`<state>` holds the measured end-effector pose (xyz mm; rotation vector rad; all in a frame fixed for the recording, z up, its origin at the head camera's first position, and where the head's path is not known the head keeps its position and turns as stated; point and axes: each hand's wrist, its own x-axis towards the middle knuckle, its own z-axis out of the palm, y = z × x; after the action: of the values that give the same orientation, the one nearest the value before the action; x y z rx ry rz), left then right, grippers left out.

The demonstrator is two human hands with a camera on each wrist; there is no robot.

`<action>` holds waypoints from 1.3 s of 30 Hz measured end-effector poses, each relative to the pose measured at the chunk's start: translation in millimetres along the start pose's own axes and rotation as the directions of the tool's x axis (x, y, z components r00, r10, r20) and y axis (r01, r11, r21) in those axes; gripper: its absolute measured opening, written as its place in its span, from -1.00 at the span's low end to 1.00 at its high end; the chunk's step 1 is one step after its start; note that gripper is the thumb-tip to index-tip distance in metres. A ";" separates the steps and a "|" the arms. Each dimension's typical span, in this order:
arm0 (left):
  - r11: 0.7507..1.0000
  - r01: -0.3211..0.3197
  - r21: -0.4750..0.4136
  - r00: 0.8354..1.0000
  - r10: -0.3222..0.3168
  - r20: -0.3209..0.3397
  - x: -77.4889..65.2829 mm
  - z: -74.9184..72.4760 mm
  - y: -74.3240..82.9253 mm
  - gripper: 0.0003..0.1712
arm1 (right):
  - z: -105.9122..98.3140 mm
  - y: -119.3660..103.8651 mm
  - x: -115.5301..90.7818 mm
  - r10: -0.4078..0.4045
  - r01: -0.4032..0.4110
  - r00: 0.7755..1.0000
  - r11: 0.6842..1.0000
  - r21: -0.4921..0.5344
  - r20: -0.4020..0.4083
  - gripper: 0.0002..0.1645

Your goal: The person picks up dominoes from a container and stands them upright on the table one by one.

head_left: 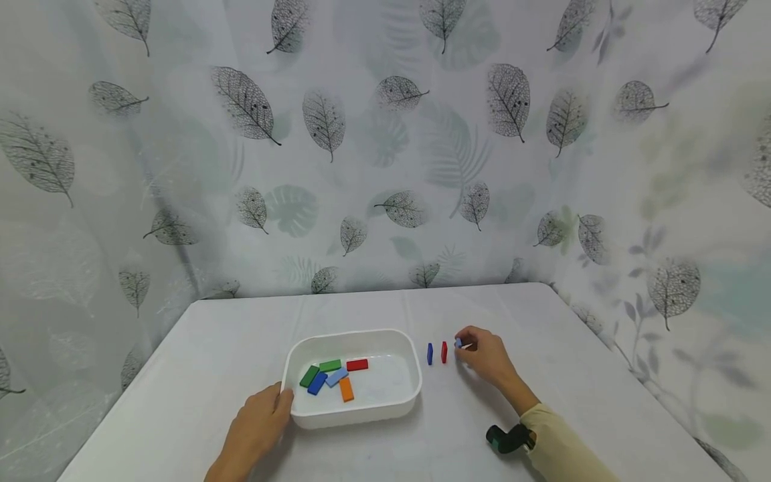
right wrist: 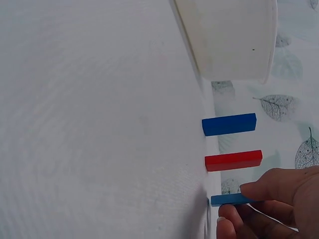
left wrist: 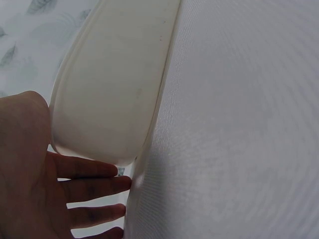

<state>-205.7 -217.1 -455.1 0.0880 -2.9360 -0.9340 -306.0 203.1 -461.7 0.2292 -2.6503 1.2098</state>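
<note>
In the head view, the left hand (head_left: 255,422) is at the left end of a white tray (head_left: 355,416), touching its rim. Inside the tray lie two green blocks (head_left: 310,375), a dark blue one (head_left: 317,383), a pale blue one (head_left: 336,377), a red one (head_left: 357,365) and an orange one (head_left: 346,389). To the right of the tray, a blue block (head_left: 430,353) and a red block (head_left: 444,352) stand upright on the white table (head_left: 361,455), apart from each other. Just beside the red one, the right hand (head_left: 488,358) pinches a light blue block (head_left: 458,343). In the left wrist view, the left fingers are rather straight and spread, near the end wall of the tray. In the right wrist view, thumb and fingers press the light blue block between them; whether its lower end touches the table, I cannot tell.
</note>
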 end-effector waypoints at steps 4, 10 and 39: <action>1.000 -0.003 -0.001 1.000 0.003 -0.003 0.0 0.4 0.4 -0.42 | 0.6 1.2 0.0 0.007 -0.006 1.000 1.000 -0.007 0.014 -0.74; 1.000 0.005 0.005 1.000 -0.006 0.005 0.0 -0.1 0.0 -0.42 | 4.2 4.9 0.0 -0.001 0.002 1.000 0.999 -0.037 0.023 -0.73; 1.000 0.014 0.008 1.000 -0.014 -0.004 1.6 -0.2 -0.1 -0.42 | -9.1 -26.7 -0.8 -0.076 0.068 0.993 0.994 -0.091 -0.094 -0.58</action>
<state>-207.3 -217.4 -455.0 0.1112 -2.9399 -0.9230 -297.8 192.7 -436.8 0.2422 -2.5803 1.0522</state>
